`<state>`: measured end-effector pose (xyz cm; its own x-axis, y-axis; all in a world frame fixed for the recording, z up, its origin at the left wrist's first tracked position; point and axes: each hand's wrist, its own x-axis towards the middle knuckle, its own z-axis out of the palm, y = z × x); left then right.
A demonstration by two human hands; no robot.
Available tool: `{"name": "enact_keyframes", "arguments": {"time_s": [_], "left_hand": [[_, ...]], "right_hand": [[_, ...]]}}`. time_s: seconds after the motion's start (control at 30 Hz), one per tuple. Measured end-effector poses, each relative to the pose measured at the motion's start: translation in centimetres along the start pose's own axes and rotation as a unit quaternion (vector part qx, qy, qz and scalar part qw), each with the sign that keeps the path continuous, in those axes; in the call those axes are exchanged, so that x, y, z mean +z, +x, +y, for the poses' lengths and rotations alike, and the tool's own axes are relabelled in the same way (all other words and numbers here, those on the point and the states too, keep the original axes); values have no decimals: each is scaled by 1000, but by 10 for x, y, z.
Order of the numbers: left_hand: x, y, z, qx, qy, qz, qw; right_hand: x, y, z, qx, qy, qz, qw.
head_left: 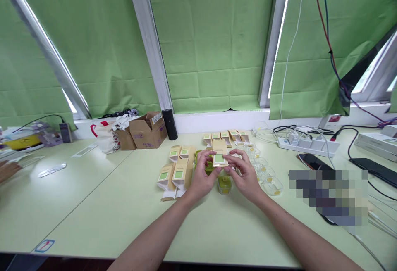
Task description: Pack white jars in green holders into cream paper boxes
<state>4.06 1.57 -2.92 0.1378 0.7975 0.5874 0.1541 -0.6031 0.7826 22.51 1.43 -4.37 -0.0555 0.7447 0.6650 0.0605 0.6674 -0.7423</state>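
**Operator:** What do I have in hand?

**Watcher:** You have a tan carton with a green panel, held up over the table, between your left hand and your right hand. Take that carton as the clock's centre.

**Operator:** And my fingers?

**Watcher:** Your left fingers are curled, pinching its nine o'clock edge against your thumb. Your right fingers are bent too, gripping the three o'clock edge; how hard either set presses, I cannot tell.

**Operator:** What lies around it?

**Watcher:** Just past your fingertips, at six o'clock, a small green-topped tub sits on the table. Clear tubs stand toward four, near your right hand. Between eight and nine you have a group of flap-open boxes, and at twelve a row of similar boxes. Well apart, near ten, is a brown cardboard box, and a power strip lies near three.
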Motion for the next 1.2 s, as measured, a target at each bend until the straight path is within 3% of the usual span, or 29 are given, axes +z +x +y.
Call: {"name": "enact_keyframes", "arguments": {"time_s": [1.2], "left_hand": [[2, -1, -1, -16, 16, 10, 1000]], "right_hand": [[2, 1, 2, 6, -12, 9, 1000]]}}
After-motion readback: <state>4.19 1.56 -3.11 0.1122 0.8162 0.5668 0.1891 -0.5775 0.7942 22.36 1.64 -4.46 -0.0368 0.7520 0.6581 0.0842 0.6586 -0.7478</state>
